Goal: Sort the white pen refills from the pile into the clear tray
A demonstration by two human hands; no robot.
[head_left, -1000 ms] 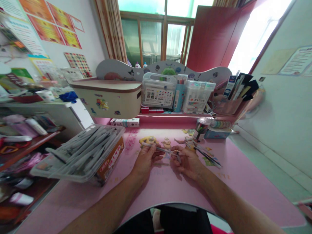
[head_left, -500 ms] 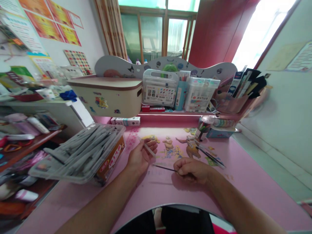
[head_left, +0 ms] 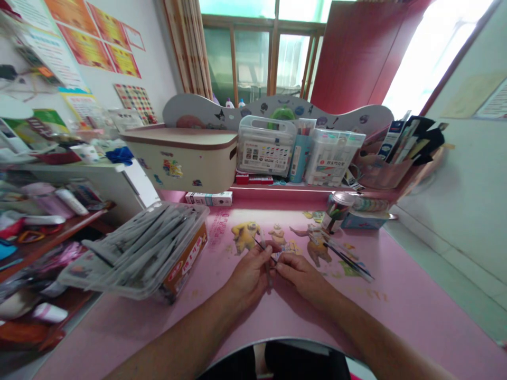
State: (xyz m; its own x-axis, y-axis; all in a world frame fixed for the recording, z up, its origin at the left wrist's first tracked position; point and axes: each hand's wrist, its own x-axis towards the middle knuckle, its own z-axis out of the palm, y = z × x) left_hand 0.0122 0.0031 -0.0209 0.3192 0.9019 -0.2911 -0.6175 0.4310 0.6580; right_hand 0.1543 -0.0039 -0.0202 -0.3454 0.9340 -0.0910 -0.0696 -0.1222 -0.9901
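My left hand (head_left: 253,272) is closed round a slim, translucent whitish tube (head_left: 270,285), which looks like a pen barrel and points down toward me. Close against it, my right hand (head_left: 297,272) pinches a thin dark rod (head_left: 259,245) that looks like a pen refill. The rod slants up and left across my left fingers and the tube; whether it is inside or only crossing the tube I cannot tell. Left of my hands, a clear plastic box (head_left: 152,287) is heaped with grey, pen-like pieces. Several thin black rods (head_left: 348,261) lie on the desk to the right.
The pink desk (head_left: 245,327) carries printed cartoon bears. At its back right stand a can (head_left: 336,211) and a blue box (head_left: 364,220). A lidded beige bin (head_left: 182,163), marker cases (head_left: 266,148) and a pen holder (head_left: 386,171) line the raised shelf.
My left hand has moved right and toward me with the tube, and its fingers have closed more. The hands have come together, and the dark rod now slants up across the left fingers.
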